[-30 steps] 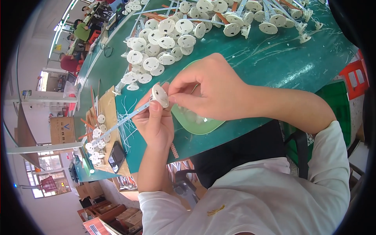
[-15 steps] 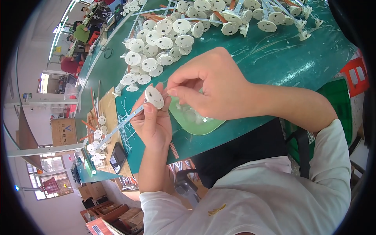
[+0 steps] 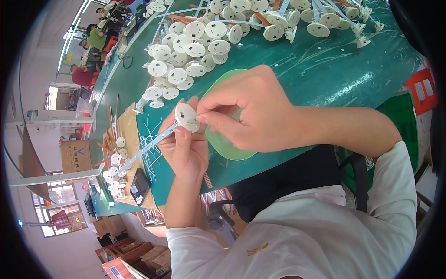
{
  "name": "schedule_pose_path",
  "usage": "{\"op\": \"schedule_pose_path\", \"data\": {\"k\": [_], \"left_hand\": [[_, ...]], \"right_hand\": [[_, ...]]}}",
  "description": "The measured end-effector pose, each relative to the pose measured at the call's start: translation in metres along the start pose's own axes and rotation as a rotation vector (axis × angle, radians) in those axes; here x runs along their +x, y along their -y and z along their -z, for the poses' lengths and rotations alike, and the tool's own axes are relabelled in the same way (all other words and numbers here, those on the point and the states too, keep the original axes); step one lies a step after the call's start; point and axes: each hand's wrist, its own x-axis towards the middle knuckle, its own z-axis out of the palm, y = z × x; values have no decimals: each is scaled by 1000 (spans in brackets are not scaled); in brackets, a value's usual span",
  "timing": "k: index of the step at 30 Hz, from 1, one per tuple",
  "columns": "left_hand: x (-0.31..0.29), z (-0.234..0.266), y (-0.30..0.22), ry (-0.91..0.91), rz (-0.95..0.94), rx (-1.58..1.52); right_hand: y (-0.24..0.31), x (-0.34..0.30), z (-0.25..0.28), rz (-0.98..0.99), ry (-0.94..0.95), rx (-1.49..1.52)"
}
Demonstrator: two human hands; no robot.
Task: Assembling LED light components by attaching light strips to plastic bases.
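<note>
A white round disc (image 3: pixel 186 117) with small dark slots is held in my left hand (image 3: pixel 183 151), thumb on its near edge. From the disc a narrow pale LED strip (image 3: pixel 151 145) runs down to the left. My right hand (image 3: pixel 253 109) is closed in a pinch, its fingertips at the disc's right edge. Whatever sits between those fingertips is hidden or too small to name. Under the right hand lies a light green bowl (image 3: pixel 231 151), partly covered by it.
Many similar white discs (image 3: pixel 195 50) with strips are piled along the far side of the green table (image 3: pixel 320 76). At left, more discs (image 3: pixel 115 160) and a phone (image 3: pixel 139 187) lie on brown cardboard (image 3: pixel 127 122). Loose white wires (image 3: pixel 151 139) lie beside the left hand.
My left hand and the disc have shifted slightly right and turned. The right fingertips now meet the disc's edge, and the right hand has dropped a little, showing more of the bowl's far rim.
</note>
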Motion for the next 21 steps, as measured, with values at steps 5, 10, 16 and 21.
{"op": "schedule_pose_path", "data": {"k": [5, 10, 16, 21], "left_hand": [[-2, -2, 0, 6, 4, 3], [-3, 0, 4, 31, -1, 40], [0, -1, 3, 72, -87, 77], [4, 0, -5, 28, -59, 25]], "right_hand": [[-3, -2, -4, 52, -16, -52], [-2, -4, -4, 270, -36, -205], [-1, -5, -8, 270, -57, -203], [-4, -1, -5, 253, -53, -119]]}}
